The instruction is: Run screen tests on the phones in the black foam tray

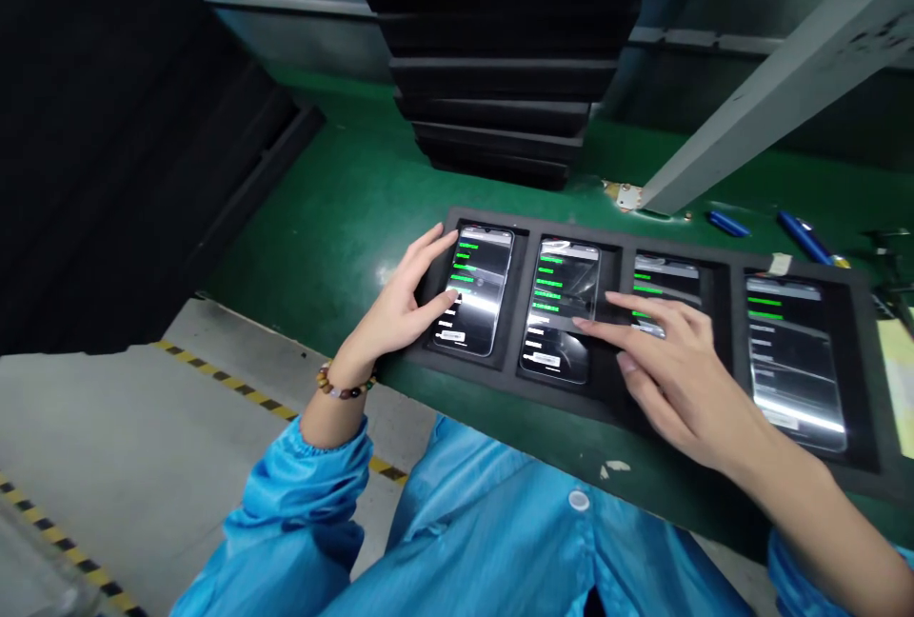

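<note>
fingers [606,331] among four phones [477,293]

Four smartphones [561,269] with lit screens are held in a row in the recesses of a black foam tray [525,284], set along the near edge of the green tabletop [335,208]. The tray's left end is covered by the left hand [412,298], its thumb laid over the leftmost screen [480,298]. The second screen from the left is reached by the right hand's [678,369] index finger. Beyond the tray's far edge, black slabs [500,112] are stacked
</note>
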